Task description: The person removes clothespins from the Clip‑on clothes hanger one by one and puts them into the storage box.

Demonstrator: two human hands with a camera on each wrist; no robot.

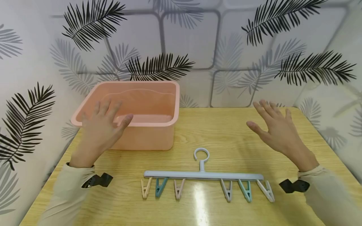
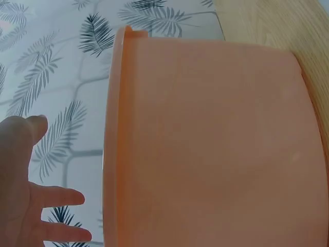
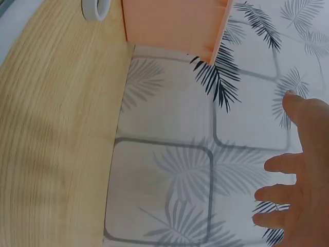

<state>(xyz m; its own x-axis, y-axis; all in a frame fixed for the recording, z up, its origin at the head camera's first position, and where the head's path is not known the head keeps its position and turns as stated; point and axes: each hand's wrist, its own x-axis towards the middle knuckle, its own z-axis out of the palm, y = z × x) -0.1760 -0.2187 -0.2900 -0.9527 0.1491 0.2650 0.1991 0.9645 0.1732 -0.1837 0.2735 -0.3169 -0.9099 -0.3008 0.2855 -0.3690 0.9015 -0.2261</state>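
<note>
In the head view my left hand (image 1: 101, 125) is spread in front of a pink plastic basin (image 1: 150, 136), overlapping its near left rim, and holds nothing. The left wrist view shows the basin's side wall (image 2: 216, 139) close beside my fingers (image 2: 61, 196), with a gap between. My right hand (image 1: 275, 130) is raised over the table's right side, fingers spread, holding nothing. Between the hands, nearer the front, lies a pale blue hanger (image 1: 181, 174) with a round hook (image 1: 201, 153). Several clothespins hang from its bar, including a teal one (image 1: 160, 187) and a white one (image 1: 266, 191).
A light wood-grain table (image 1: 215, 131) carries the basin at its back left and the hanger at its front middle. Behind and beside it stands a white covering (image 1: 192, 40) printed with dark and grey leaves. Each wrist wears a dark strap (image 1: 97, 181).
</note>
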